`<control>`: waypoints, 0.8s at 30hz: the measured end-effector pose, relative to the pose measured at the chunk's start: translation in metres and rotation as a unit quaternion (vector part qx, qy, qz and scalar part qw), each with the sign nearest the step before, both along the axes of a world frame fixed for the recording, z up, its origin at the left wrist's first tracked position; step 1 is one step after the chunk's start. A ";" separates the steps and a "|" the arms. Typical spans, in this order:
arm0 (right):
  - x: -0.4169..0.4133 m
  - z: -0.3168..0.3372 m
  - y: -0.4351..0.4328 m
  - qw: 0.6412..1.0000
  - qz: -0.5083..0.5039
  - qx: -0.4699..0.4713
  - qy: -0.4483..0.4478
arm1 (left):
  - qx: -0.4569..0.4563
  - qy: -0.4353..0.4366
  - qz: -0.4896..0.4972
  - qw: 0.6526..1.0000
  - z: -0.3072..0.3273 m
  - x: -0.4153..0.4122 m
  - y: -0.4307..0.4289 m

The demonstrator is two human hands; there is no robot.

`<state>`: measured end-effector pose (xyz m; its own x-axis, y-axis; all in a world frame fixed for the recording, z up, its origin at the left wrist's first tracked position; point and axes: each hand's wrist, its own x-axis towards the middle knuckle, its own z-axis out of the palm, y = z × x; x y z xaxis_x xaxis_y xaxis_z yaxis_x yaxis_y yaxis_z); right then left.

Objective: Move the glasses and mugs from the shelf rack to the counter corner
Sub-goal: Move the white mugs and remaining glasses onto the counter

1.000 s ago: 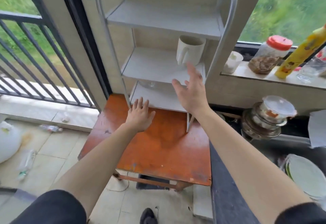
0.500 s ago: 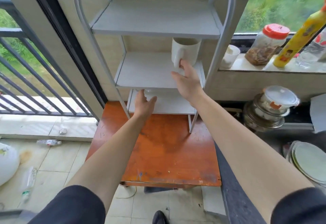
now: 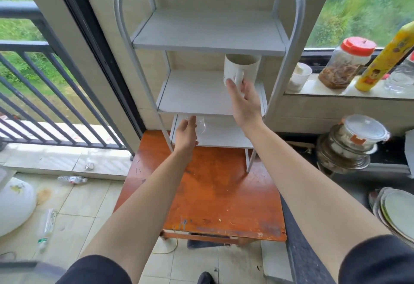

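Note:
A white mug (image 3: pixel 243 65) stands on the middle shelf of the grey shelf rack (image 3: pixel 208 42), at its right end. My right hand (image 3: pixel 245 102) reaches up to it, and its fingers close round the handle and lower side. On the bottom shelf a clear glass (image 3: pixel 201 124) sits partly hidden under the middle shelf. My left hand (image 3: pixel 186 134) wraps round the glass's left side. The rack stands at the back of an orange wooden table (image 3: pixel 224 194).
A dark counter edge (image 3: pixel 298 250) runs along the table's right side, with stacked lidded containers (image 3: pixel 354 142) and plates (image 3: pixel 396 214) on it. On the window sill stand a small white cup (image 3: pixel 299 77), a red-lidded jar (image 3: pixel 345 64) and a yellow bottle (image 3: pixel 385 59). Bottles litter the floor at left.
My right hand rose from below the middle shelf to the mug and closed on its handle. My left hand moved from the table edge onto the glass on the bottom shelf.

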<state>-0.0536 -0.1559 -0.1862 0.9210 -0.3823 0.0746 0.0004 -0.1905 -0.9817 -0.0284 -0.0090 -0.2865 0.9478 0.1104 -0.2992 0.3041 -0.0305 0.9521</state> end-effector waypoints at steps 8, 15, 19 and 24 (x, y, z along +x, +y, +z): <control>-0.016 0.011 0.006 0.997 -0.065 0.027 0.014 | -0.043 0.029 0.039 0.998 0.010 -0.057 0.006; -0.073 -0.002 0.017 0.995 -0.060 0.082 -0.024 | -0.124 0.109 0.163 0.973 0.016 -0.098 0.014; -0.136 -0.032 0.021 0.994 -0.038 0.082 -0.059 | -0.119 0.141 0.179 0.966 -0.001 -0.130 0.012; -0.205 -0.073 0.002 0.993 -0.091 0.063 -0.033 | -0.070 0.189 0.140 0.969 -0.022 -0.172 -0.009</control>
